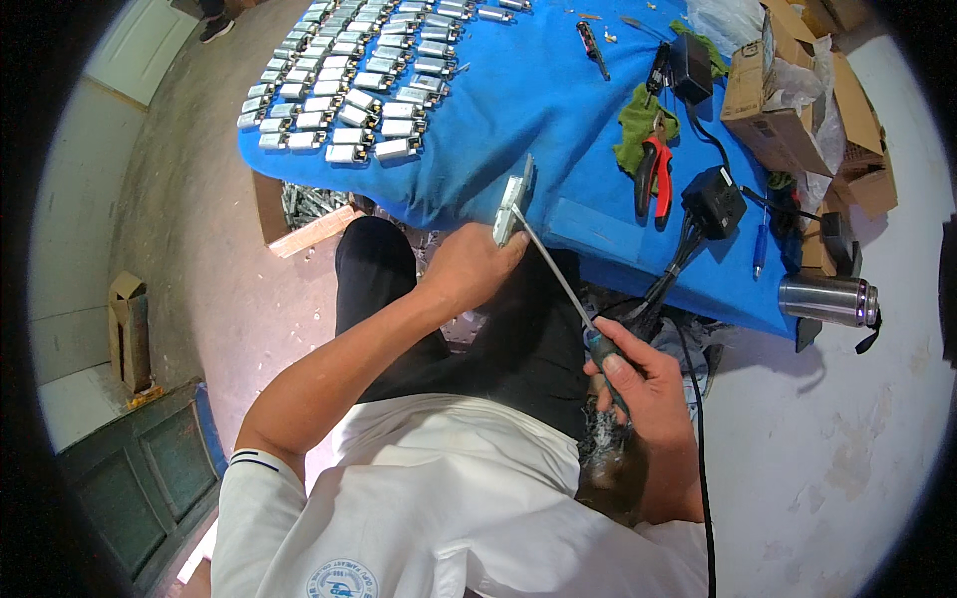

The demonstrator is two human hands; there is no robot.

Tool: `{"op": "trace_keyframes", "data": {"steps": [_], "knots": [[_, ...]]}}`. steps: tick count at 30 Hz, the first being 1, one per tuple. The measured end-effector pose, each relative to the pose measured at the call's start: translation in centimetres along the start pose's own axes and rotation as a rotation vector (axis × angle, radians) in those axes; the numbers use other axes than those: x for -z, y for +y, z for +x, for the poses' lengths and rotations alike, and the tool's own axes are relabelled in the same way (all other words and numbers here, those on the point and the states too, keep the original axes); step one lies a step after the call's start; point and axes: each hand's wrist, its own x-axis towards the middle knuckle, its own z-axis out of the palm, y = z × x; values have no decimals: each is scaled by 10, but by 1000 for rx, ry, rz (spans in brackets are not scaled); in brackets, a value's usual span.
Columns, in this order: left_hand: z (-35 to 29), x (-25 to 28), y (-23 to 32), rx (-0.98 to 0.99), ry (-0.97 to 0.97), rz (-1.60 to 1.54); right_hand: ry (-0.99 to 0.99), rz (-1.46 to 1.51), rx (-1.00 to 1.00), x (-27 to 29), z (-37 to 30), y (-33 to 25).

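Observation:
At the near edge of the blue-covered table, my left hand (467,267) is closed around the lower end of a small silver metal part (507,211). A thin flat piece sticks up from that part; its exact kind does not show. My right hand (648,384) grips the dark handle of a screwdriver (558,272). The long shaft slants up and left, and its tip meets the side of the silver part. On the table's left half, many similar silver parts (347,152) lie in rows.
Red-and-black pliers (663,179), a green cloth (632,130) and a black adapter with cables (714,202) occupy the table's right side. A steel flask (827,299) lies by the right edge. Cardboard boxes (778,130) stand behind it. Below the left edge sits a box of metal pieces (317,206).

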Motion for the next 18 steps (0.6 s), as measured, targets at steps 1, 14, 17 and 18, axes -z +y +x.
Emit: {"op": "trace_keyframes", "data": {"steps": [1,14,17,18], "knots": [[-1,1,2,5,2,17,-7,48,3,1,0,1],[0,-8,-5,-98,91,165,160,-551,386,-13,-4,4],[-1,-8,-2,-75,88,180,170,-665,399,-13,-4,2],[-3,-7,0,-59,81,187,179,-730,402,-15,-5,0]]}}
